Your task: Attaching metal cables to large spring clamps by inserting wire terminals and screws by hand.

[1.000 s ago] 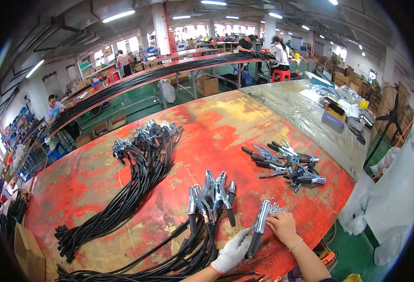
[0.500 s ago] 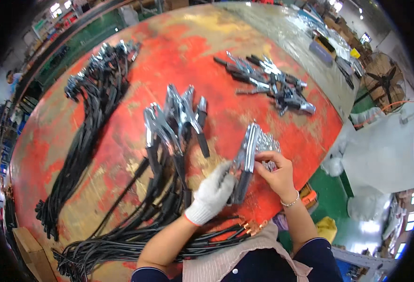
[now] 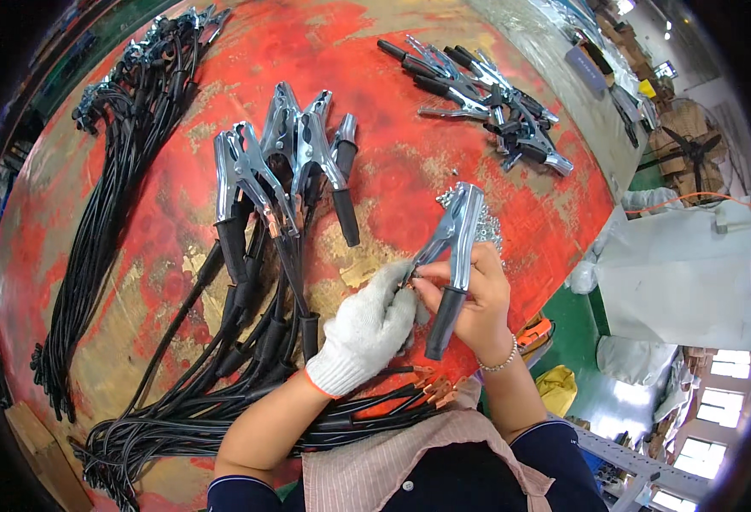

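A metal spring clamp (image 3: pixel 463 224) with a black-sleeved handle is held over the table's near side, jaws pointing up and away. My left hand (image 3: pixel 363 328), in a white knitted glove, is closed round its left handle. A small copper-coloured bit shows at those fingertips. My bare right hand (image 3: pixel 485 294) reaches in behind the other handle, thumb and finger pinched close to the copper bit; what they hold is too small to make out. Below my hands lie black cables with copper lugs (image 3: pixel 433 388). A heap of small metal nuts (image 3: pixel 488 229) sits just behind the clamp.
Several clamps fixed to black cables (image 3: pixel 286 171) lie left of my hands. A long cable bundle (image 3: pixel 111 213) with clamps stretches along the far left. Loose clamps (image 3: pixel 486 102) are piled at the back right. The red, worn tabletop (image 3: pixel 384 196) ends at the right, near a fan (image 3: pixel 691 149).
The clamp has turned from nearly edge-on to showing its side, with handles spread. My right fingers have moved from the clamp's side to the left handle's end. The whole view has shifted.
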Available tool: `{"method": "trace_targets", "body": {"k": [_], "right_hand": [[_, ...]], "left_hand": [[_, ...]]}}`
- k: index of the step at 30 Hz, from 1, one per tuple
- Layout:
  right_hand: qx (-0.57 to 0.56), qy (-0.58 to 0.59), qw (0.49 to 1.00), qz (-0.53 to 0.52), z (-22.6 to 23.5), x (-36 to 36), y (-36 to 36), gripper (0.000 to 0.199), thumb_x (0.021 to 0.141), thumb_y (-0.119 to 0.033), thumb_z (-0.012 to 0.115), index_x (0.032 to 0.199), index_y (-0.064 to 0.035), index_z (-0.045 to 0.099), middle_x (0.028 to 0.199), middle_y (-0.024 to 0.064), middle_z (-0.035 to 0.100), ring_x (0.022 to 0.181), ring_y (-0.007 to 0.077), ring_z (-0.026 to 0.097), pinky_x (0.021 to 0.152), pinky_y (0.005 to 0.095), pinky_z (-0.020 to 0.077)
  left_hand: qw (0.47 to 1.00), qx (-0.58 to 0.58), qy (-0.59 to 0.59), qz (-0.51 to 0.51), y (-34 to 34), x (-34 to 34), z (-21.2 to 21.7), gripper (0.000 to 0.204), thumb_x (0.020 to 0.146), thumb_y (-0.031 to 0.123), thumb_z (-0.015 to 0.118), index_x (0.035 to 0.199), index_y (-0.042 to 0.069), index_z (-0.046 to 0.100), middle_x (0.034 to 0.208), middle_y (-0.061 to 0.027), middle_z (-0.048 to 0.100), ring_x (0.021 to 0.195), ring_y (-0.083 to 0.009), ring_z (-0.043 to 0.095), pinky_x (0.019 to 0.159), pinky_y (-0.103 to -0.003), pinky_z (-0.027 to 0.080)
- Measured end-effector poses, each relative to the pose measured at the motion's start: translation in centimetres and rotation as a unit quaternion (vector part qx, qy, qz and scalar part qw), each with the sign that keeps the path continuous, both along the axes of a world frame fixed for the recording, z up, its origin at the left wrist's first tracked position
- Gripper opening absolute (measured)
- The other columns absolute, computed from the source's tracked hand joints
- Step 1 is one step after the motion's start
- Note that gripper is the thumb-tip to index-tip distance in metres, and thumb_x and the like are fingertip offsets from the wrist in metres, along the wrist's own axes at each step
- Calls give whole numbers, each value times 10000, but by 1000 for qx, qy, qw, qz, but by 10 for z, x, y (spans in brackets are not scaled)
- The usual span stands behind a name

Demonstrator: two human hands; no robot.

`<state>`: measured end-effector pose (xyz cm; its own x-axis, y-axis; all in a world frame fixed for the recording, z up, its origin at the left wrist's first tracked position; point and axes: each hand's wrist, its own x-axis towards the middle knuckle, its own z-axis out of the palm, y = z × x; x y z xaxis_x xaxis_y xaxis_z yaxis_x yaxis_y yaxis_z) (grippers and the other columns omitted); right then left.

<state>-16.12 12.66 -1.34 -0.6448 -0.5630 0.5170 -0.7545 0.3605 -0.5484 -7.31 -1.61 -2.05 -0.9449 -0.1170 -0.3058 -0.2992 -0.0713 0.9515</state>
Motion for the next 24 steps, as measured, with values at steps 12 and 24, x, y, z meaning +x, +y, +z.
{"method": "trace_targets", "body": {"k": [12,24], "right_hand": [[37,-33,999,-6,7,0,2,237,621,-103,836,828,-73,726,773,46,560,738,212,525,642,322,413],[-7,36,999,2,-5,-3,2,213,640,-153,828,827,-123,730,724,25,543,686,224,497,594,333,390]], "left_hand": [[1000,5,2,2,2,0,0,338,936,66,483,1264,-11,498,820,-48,599,710,-77,543,635,-237,469],[999,5,46,-3,2,0,-2,307,954,105,444,1245,17,486,750,-65,642,547,-118,584,521,-274,493]]}}
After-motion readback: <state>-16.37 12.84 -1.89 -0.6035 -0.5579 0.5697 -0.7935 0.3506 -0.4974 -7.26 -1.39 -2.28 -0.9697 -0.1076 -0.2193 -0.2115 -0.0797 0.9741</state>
